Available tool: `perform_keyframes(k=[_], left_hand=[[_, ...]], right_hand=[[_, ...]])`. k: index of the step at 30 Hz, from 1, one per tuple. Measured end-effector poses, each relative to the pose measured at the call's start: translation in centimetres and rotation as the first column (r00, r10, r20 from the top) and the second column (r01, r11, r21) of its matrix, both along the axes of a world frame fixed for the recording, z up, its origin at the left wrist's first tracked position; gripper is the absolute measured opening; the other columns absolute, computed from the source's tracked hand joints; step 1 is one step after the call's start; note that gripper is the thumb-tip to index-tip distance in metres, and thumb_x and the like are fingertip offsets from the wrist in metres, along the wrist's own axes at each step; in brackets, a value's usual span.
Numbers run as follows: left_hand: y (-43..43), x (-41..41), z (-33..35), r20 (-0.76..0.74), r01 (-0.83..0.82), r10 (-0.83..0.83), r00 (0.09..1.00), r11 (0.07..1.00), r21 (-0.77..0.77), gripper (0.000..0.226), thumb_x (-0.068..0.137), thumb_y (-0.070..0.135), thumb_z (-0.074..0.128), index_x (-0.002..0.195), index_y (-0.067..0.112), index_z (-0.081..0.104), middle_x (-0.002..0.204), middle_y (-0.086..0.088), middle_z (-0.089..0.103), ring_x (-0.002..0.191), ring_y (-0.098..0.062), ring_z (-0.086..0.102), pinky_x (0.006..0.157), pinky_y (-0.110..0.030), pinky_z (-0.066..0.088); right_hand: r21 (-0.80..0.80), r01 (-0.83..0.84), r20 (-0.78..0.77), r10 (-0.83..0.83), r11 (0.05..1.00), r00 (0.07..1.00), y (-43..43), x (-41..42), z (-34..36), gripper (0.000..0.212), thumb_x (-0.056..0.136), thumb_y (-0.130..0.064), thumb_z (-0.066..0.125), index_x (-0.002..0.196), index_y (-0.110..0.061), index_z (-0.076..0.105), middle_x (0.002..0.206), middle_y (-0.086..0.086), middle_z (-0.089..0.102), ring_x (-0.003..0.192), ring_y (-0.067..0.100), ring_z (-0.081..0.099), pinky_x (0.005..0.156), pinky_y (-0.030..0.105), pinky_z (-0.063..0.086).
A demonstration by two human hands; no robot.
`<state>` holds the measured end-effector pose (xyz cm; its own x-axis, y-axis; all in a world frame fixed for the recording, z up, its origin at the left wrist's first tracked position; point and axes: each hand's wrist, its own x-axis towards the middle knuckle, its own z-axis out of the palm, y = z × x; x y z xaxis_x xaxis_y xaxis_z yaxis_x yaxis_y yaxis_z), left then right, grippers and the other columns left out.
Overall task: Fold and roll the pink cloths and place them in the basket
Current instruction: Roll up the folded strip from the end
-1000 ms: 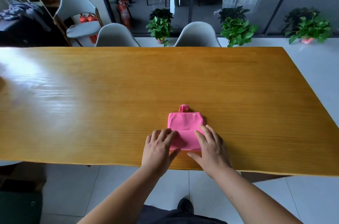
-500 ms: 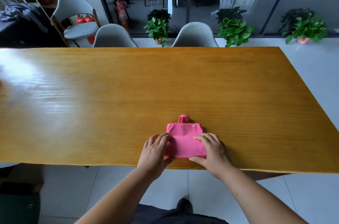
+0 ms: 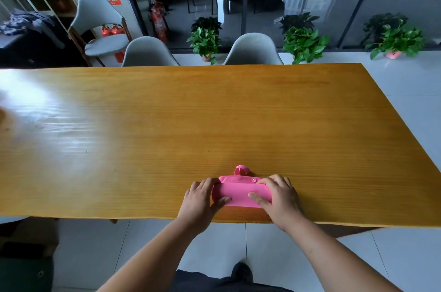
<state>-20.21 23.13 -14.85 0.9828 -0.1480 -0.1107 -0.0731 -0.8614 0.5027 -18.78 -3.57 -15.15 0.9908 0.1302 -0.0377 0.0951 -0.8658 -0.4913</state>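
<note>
A partly rolled pink cloth (image 3: 241, 193) lies near the front edge of a wooden surface (image 3: 167, 124). Its ends are gripped by the left hand (image 3: 199, 198) and the right hand (image 3: 280, 196), with fingers (image 3: 269, 180) curled over the far side and thumbs laid on the near side.

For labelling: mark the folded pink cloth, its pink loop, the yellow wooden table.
folded pink cloth (image 3: 241, 193), head view, middle
pink loop (image 3: 241, 167), head view, top
yellow wooden table (image 3: 214, 112), head view, bare top
</note>
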Motion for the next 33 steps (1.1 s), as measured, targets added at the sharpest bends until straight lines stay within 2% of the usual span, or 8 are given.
perform_keyframes(k=[5, 9, 11, 14, 18, 23, 29, 33], left_hand=[[-0.8, 1.7, 0.9, -0.101, -0.149, 0.148, 0.984, 0.989, -0.007, 0.093, 0.075, 0.102, 0.029, 0.135, 0.037, 0.057, 0.123, 0.004, 0.049, 0.116, -0.022, 0.053, 0.097, -0.043, 0.049], [-2.1, 2.1, 2.2, -0.214, -0.303, 0.295, 0.931, 0.953, -0.008, 0.082, 0.082, 0.09, 0.05, 0.14, 0.032, 0.051, 0.126, -0.001, 0.05, 0.117, -0.026, 0.058, 0.09, -0.043, 0.053], [-2.8, 2.0, 2.0, -0.306, -0.462, 0.426, 0.851, 0.885, -0.053, 0.092, 0.079, 0.088, 0.059, 0.141, 0.021, 0.046, 0.13, -0.005, 0.056, 0.115, -0.027, 0.063, 0.086, -0.04, 0.051], [-3.6, 1.9, 1.5, -0.484, -0.674, 0.543, 0.686, 0.725, -0.142, 0.1, 0.066, 0.094, 0.063, 0.121, 0.011, 0.053, 0.103, -0.007, 0.075, 0.091, -0.024, 0.073, 0.08, -0.04, 0.059], [-4.9, 1.7, 1.0, -0.656, -0.768, 0.441, 0.612, 0.529, -0.361, 0.07, 0.082, 0.069, 0.076, 0.087, -0.001, 0.075, 0.071, -0.01, 0.077, 0.06, -0.02, 0.07, 0.072, -0.036, 0.063], [-5.7, 1.0, 1.5, -0.687, -0.777, 0.393, 0.612, 0.464, -0.426, 0.049, 0.092, 0.047, 0.078, 0.094, -0.002, 0.074, 0.071, -0.008, 0.073, 0.061, -0.017, 0.066, 0.056, -0.025, 0.052], [-4.5, 0.0, 2.6, -0.764, -0.788, 0.252, 0.594, 0.375, -0.489, 0.049, 0.089, 0.044, 0.083, 0.11, 0.002, 0.071, 0.099, -0.013, 0.08, 0.088, -0.023, 0.078, 0.07, -0.031, 0.062], [-3.3, 0.2, 4.9, -0.744, -0.762, 0.199, 0.638, 0.304, -0.572, 0.045, 0.087, 0.038, 0.086, 0.116, 0.008, 0.071, 0.101, -0.011, 0.08, 0.088, -0.018, 0.076, 0.074, -0.038, 0.065]], right_hand=[[-0.081, -0.081, 0.283, 0.101, 0.993, 0.954, 2.8, 0.4, 0.9, 0.037, 0.092, -0.043, 0.071, 0.127, -0.034, 0.065, 0.125, -0.011, 0.06, 0.113, 0.019, 0.056, 0.094, 0.04, 0.052], [-0.169, -0.104, 0.135, 0.128, 0.98, 0.983, 3.6, 0.1, 0.8, 0.058, 0.085, -0.042, 0.081, 0.137, -0.035, 0.056, 0.142, -0.007, 0.057, 0.133, 0.021, 0.05, 0.109, 0.04, 0.047], [-0.173, -0.096, 0.097, 0.114, 0.98, 0.989, 3.7, 0.7, 1.2, 0.061, 0.084, -0.038, 0.084, 0.138, -0.037, 0.056, 0.142, -0.011, 0.057, 0.133, 0.018, 0.049, 0.109, 0.038, 0.047], [-0.163, -0.094, 0.063, 0.106, 0.982, 0.992, 4.1, 1.5, 2.2, 0.057, 0.084, -0.038, 0.083, 0.133, -0.042, 0.055, 0.134, -0.019, 0.058, 0.123, 0.014, 0.052, 0.102, 0.034, 0.048], [-0.13, -0.022, -0.004, 0.021, 0.991, 1.0, 4.8, 1.6, 3.2, 0.052, 0.087, -0.043, 0.08, 0.13, -0.044, 0.05, 0.123, -0.019, 0.062, 0.111, 0.015, 0.053, 0.091, 0.033, 0.049], [0.001, 0.123, -0.17, -0.121, 0.992, 0.978, 6.1, 1.0, 3.5, 0.041, 0.085, -0.06, 0.072, 0.11, -0.036, 0.051, 0.105, -0.014, 0.066, 0.098, 0.019, 0.061, 0.076, 0.033, 0.051], [0.145, 0.293, -0.313, -0.238, 0.945, 0.92, 7.7, -0.9, 4.0, 0.042, 0.082, -0.064, 0.07, 0.101, -0.034, 0.049, 0.093, -0.016, 0.068, 0.088, 0.018, 0.067, 0.074, 0.034, 0.054], [0.204, 0.334, -0.298, -0.267, 0.92, 0.917, 9.9, -0.5, 6.3, 0.038, 0.084, -0.057, 0.073, 0.105, -0.034, 0.05, 0.096, -0.017, 0.069, 0.086, 0.019, 0.066, 0.07, 0.031, 0.048]])
